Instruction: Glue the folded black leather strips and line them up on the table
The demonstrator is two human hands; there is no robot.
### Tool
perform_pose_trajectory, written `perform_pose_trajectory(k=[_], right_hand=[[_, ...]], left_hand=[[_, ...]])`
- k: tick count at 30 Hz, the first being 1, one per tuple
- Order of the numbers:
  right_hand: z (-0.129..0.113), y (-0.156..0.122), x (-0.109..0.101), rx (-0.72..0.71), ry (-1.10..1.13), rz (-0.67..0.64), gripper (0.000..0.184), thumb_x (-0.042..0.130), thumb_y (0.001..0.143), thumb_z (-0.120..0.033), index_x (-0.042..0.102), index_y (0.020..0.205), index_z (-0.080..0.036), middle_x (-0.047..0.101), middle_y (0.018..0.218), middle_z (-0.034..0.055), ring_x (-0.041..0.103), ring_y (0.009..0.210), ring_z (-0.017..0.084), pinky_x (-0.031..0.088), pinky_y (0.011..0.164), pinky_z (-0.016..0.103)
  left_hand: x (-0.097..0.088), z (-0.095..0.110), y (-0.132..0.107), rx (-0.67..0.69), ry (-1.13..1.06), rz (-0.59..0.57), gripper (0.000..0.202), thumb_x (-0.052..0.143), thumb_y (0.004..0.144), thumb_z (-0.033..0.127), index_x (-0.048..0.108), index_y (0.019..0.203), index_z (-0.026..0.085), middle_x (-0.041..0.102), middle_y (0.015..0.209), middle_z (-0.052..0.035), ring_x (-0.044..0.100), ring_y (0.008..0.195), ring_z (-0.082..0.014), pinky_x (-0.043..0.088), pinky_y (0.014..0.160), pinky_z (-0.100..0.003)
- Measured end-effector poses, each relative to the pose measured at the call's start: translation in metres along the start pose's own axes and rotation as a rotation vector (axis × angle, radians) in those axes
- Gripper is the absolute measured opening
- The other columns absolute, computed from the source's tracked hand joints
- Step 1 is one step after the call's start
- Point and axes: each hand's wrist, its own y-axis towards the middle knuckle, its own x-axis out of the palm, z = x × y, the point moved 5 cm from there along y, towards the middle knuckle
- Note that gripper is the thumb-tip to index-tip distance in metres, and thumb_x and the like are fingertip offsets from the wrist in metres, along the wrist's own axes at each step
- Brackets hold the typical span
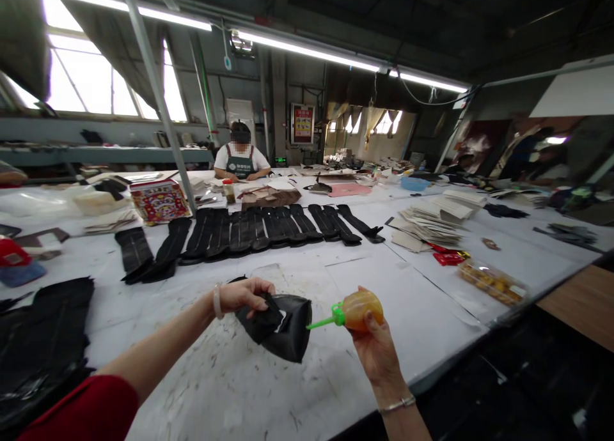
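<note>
My left hand (252, 296) pinches a folded black leather piece (292, 331) by its upper left part, over the white tabletop. A small white patch shows in its fold. My right hand (377, 348) is wrapped round a squeeze bottle (363, 308) of orange-yellow liquid, probably glue, with a green cap. The bottle lies tilted sideways, its thin green nozzle pointing left. The nozzle's tip is at the right edge of the black piece; whether it touches I cannot tell. Beyond my hands, several black leather strips (249, 231) lie side by side in a row.
More black pieces (52, 332) are piled at the left. Grey-white card sheets (429, 224), a red packet (448, 257) and a clear plastic box (492, 281) of yellow food lie at the right. A metal post (160, 96) rises behind a colourful box (160, 201). Another person (241, 160) sits across the table.
</note>
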Motion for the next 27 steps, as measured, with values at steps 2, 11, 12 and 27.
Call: perform_pose_trajectory(k=[2, 11, 12, 27], right_hand=[[0.000, -0.002, 0.000, -0.001, -0.004, 0.007, 0.057, 0.085, 0.065, -0.034, 0.062, 0.116, -0.026, 0.073, 0.097, 0.0027, 0.068, 0.085, 0.019, 0.058, 0.073, 0.031], [0.004, -0.009, -0.001, 0.008, 0.005, 0.007, 0.060, 0.085, 0.064, -0.036, 0.061, 0.118, -0.026, 0.072, 0.100, 0.0036, 0.069, 0.088, 0.022, 0.058, 0.076, 0.035], [0.006, -0.010, -0.002, 0.012, 0.011, 0.009, 0.060, 0.085, 0.064, -0.036, 0.061, 0.118, -0.026, 0.072, 0.100, 0.0038, 0.069, 0.088, 0.022, 0.058, 0.076, 0.036], [0.003, -0.003, 0.003, 0.034, 0.263, 0.102, 0.032, 0.078, 0.074, -0.038, 0.070, 0.102, -0.026, 0.072, 0.108, 0.0021, 0.069, 0.098, 0.018, 0.060, 0.083, 0.030]], left_hand=[[-0.001, 0.001, 0.000, 0.009, -0.009, 0.008, 0.034, 0.084, 0.057, 0.027, 0.062, 0.078, 0.012, 0.064, 0.061, -0.0005, 0.050, 0.039, -0.0056, 0.039, 0.036, -0.014], [-0.008, 0.001, 0.004, 0.065, -0.023, 0.033, 0.037, 0.084, 0.058, 0.030, 0.061, 0.080, 0.012, 0.062, 0.060, 0.0003, 0.048, 0.039, -0.0048, 0.036, 0.037, -0.015], [-0.007, 0.001, 0.005, 0.067, -0.020, 0.039, 0.037, 0.084, 0.058, 0.031, 0.061, 0.080, 0.012, 0.061, 0.060, 0.0006, 0.048, 0.039, -0.0045, 0.035, 0.037, -0.015], [0.029, 0.126, -0.051, -0.136, 0.330, 0.344, 0.046, 0.080, 0.060, 0.049, 0.048, 0.075, 0.019, 0.034, 0.051, 0.0106, 0.022, 0.038, -0.0025, 0.010, 0.036, -0.018]])
